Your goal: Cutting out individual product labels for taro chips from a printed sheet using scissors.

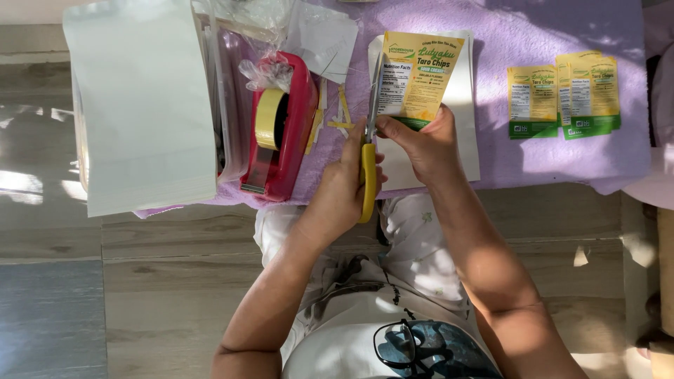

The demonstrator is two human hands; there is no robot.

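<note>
Far left of the fingers: stack of plain white pouches (140,105), leaning over a clear plastic bin (228,105), out of the cutting zone. Next, red tape dispenser (281,126) with a yellowish tape roll, crumpled clear plastic on top, close by the left side of the fingers. Thin yellow paper trimmings (342,116) lie just beyond the left fingers, likely offcuts.

Left hand (344,189): fingers closed through the yellow handle of the scissors (368,151), blades pointing away from the person, running along the label's left edge. Right hand (421,144): fingers pinched narrow on the bottom edge of a yellow-and-green printed label (418,74), holding it upright off the bench so the blades can meet the margin. Beneath both hands, one white pouch (463,133) lies flat on the purple cloth (505,28) covering the bench.

Well right of the fingers: small overlapped pile of matching labels (565,98), flat, apparently already trimmed. Person seated, glasses (407,347) hung on shirt.
</note>
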